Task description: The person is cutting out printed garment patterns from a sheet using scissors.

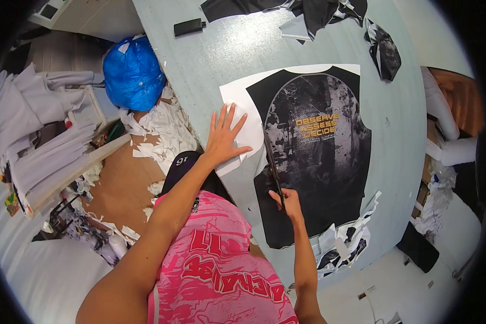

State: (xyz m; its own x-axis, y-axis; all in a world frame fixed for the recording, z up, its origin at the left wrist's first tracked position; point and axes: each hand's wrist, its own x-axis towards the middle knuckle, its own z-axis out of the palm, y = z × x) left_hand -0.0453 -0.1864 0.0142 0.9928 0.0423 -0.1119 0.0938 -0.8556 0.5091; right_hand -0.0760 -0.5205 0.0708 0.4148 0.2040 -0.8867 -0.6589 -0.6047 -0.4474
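Observation:
A black printed shirt panel (329, 178) lies flat on the table, with grey mottled artwork and yellow lettering. White margin cloth (244, 102) runs along its upper left edge, partly cut away. My left hand (224, 136) rests flat on this white part, fingers spread. In my right hand (289, 203) is a pair of dark scissors (274, 167), fingers wrapped round the handles. The long blades point away from me, along the panel's left armhole edge. Whether the blades are apart is hard to make out.
The pale table (210, 65) also holds a black flat object (189, 27), dark cloth pieces (329, 16), a dark bundle (383, 51) and white and black scraps (343, 245). On the floor at left are a blue bag (133, 73) and white offcuts (164, 132). Stacked cloth (59, 146) stands beyond.

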